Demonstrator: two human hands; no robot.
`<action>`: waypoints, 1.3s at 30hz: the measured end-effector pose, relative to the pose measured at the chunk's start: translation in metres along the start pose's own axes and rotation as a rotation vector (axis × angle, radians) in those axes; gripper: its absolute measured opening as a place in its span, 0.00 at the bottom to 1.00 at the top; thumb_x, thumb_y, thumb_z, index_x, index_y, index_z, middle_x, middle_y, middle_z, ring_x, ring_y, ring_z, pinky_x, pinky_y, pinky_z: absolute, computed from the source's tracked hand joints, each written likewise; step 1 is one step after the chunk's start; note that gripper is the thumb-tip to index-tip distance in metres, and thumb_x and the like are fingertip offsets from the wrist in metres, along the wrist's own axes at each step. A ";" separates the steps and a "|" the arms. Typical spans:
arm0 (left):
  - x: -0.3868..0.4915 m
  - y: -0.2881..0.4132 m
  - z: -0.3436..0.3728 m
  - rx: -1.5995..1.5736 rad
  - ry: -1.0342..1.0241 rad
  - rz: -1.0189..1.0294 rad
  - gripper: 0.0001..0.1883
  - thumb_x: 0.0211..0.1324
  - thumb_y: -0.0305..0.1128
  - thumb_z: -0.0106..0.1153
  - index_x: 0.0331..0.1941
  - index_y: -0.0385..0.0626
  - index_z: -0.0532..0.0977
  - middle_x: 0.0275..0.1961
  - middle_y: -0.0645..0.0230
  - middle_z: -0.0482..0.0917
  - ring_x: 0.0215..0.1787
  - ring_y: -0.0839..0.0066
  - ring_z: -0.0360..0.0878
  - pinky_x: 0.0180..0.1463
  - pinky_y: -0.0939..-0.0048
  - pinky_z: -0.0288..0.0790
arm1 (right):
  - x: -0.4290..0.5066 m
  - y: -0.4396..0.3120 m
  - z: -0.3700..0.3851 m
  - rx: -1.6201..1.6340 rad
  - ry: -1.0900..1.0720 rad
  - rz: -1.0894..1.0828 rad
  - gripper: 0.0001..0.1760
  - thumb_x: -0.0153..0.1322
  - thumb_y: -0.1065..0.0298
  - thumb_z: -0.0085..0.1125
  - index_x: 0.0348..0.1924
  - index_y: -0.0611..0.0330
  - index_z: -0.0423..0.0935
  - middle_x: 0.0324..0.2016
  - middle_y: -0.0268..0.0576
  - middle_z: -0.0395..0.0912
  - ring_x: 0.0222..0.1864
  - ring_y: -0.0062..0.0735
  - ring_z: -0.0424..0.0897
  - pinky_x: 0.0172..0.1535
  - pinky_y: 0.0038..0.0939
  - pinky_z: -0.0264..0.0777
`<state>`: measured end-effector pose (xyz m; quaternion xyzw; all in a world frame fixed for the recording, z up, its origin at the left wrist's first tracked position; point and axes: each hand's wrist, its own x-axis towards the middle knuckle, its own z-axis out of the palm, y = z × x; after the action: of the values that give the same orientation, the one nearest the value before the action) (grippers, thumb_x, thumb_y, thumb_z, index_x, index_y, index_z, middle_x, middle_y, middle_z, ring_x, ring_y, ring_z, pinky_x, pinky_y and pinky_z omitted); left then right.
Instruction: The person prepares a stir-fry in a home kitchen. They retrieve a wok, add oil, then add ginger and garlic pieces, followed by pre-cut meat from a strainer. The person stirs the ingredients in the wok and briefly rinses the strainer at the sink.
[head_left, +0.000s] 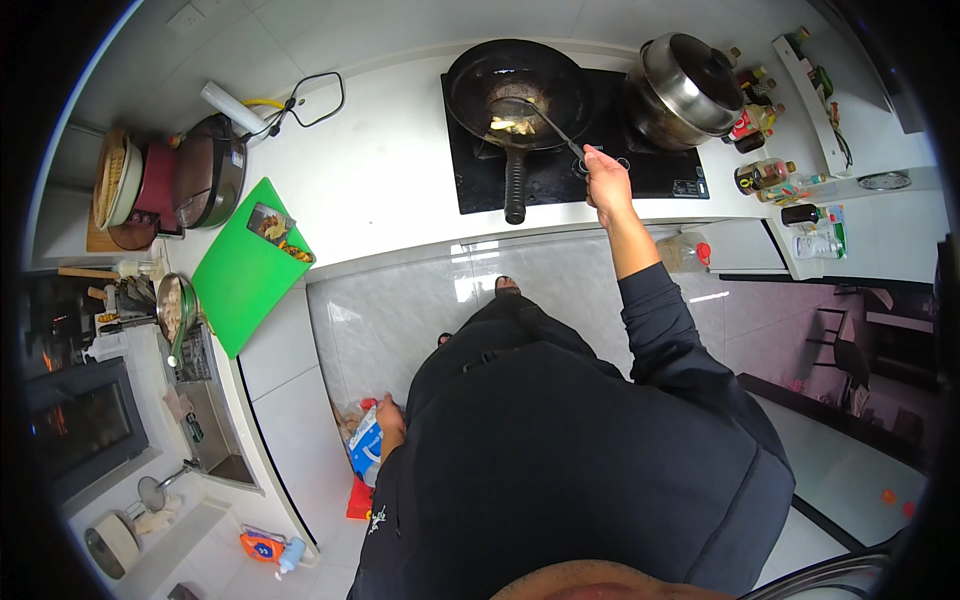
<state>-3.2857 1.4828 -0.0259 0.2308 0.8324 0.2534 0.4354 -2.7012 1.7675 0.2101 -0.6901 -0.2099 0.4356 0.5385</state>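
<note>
My right hand (609, 184) grips the handle of a metal spatula (551, 126), reaching over the stove's front. The spatula's blade lies in a black wok (480, 82), among pale yellowish pieces of food (514, 125). The wok sits on a black cooktop (487, 184), its ribbed handle (514, 187) pointing towards me. Low at my left side, my left hand (391, 421) overlaps a blue-and-white package (366, 448). Whether it holds the package or only hangs in front of it is unclear, as my fingers are partly hidden.
A lidded steel pot (664, 94) stands right of the wok, beside several sauce bottles (761, 174). On the left counter, a green cutting board (244, 281) bears a cleaver (271, 223) and food scraps. Nearby are a rice cooker (210, 172), a bowl of food (174, 307) and a sink (232, 457).
</note>
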 end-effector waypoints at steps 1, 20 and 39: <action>-0.001 0.000 -0.001 0.010 0.007 -0.022 0.25 0.74 0.48 0.54 0.22 0.47 0.70 0.17 0.70 0.68 0.15 0.71 0.67 0.22 0.61 0.60 | 0.002 0.003 0.002 0.008 0.009 -0.022 0.22 0.86 0.58 0.56 0.71 0.50 0.79 0.21 0.22 0.67 0.16 0.12 0.60 0.19 0.22 0.54; 0.007 -0.014 -0.009 -0.026 -0.039 0.079 0.24 0.74 0.46 0.55 0.21 0.48 0.70 0.16 0.71 0.68 0.15 0.73 0.66 0.22 0.62 0.59 | -0.001 0.001 0.003 0.045 -0.002 0.013 0.22 0.86 0.57 0.55 0.72 0.47 0.77 0.21 0.21 0.64 0.17 0.12 0.58 0.19 0.21 0.53; 0.051 0.017 0.013 0.177 -0.117 0.169 0.23 0.75 0.52 0.56 0.24 0.53 0.69 0.16 0.73 0.68 0.13 0.74 0.65 0.17 0.67 0.58 | -0.017 0.004 -0.006 0.062 -0.041 0.010 0.23 0.85 0.58 0.57 0.72 0.50 0.77 0.23 0.22 0.66 0.18 0.13 0.60 0.21 0.22 0.53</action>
<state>-3.2983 1.5298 -0.0525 0.3520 0.8024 0.2009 0.4381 -2.7059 1.7492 0.2127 -0.6651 -0.2036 0.4587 0.5530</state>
